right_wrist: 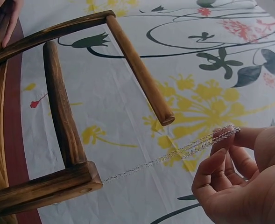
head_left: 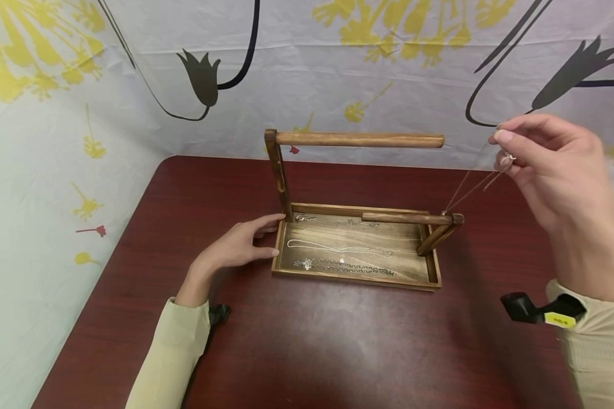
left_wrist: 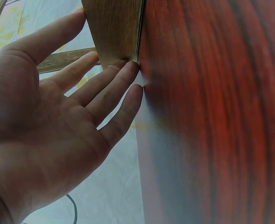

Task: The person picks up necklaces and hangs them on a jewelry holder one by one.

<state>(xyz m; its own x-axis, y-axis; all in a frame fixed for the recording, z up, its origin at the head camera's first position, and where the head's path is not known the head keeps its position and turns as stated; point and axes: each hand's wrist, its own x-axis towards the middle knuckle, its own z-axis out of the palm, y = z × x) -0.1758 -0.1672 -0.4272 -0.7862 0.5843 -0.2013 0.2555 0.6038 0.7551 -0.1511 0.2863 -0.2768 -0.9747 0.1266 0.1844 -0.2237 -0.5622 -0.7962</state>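
At the upper right, my right hand [head_left: 563, 159] pinches a fine chain necklace [right_wrist: 151, 163], with part of it draped over a finger. Two thin strands slope from that hand to the lower right bar of a wooden jewelry stand [head_left: 358, 140]; whether the chain catches there or passes behind cannot be told. A small pale piece hangs by the palm. With fairly straight fingers, my left hand [head_left: 240, 244] touches the left end of the stand's tray [left_wrist: 114, 28]. Inside the tray lie a silver chain [head_left: 327, 246], a darker chain [head_left: 358, 268] and another necklace [head_left: 307, 218] along the back.
The stand has a tall left post [head_left: 278, 176] and a short right post [head_left: 432, 240], each with a horizontal bar ending free. Beneath it is a dark red wooden table [head_left: 337, 341]. A patterned white cloth [head_left: 286, 68] hangs right behind the table.
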